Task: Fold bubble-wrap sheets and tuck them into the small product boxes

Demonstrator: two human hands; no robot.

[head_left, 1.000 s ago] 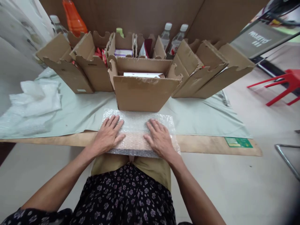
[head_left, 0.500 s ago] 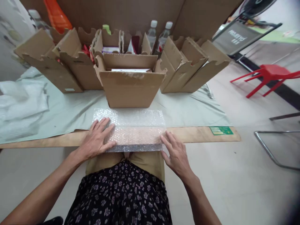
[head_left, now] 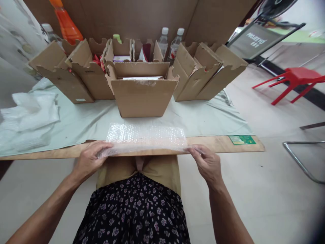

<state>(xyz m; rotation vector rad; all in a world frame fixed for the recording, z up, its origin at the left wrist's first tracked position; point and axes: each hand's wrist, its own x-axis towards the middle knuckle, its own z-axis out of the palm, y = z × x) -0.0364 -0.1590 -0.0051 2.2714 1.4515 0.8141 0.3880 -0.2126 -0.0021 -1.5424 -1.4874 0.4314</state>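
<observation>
A clear sheet of bubble wrap (head_left: 146, 135) lies across the front edge of the table, partly on the cloth and partly on bare wood. Its near left corner is pinched in my left hand (head_left: 92, 156), with a crumpled bit of film showing by the fingers. My right hand (head_left: 206, 162) grips the near right corner between thumb and fingers. The near edge stretches between both hands along the table edge. Just behind the sheet stands an open cardboard box (head_left: 146, 98) with something white inside.
More cardboard holders (head_left: 83, 79) stand behind, some with red or white items. Two clear bottles (head_left: 175, 42) and an orange bottle (head_left: 66, 25) are at the back. Bubble wrap pieces (head_left: 33, 113) pile at left on the pale cloth (head_left: 83, 125). A red stool (head_left: 294, 78) stands right.
Both hands went from lying flat on the bubble wrap to pinching its near corners, and moved apart. The near edge, which hung over the table edge, is now lifted and drawn back onto the wood.
</observation>
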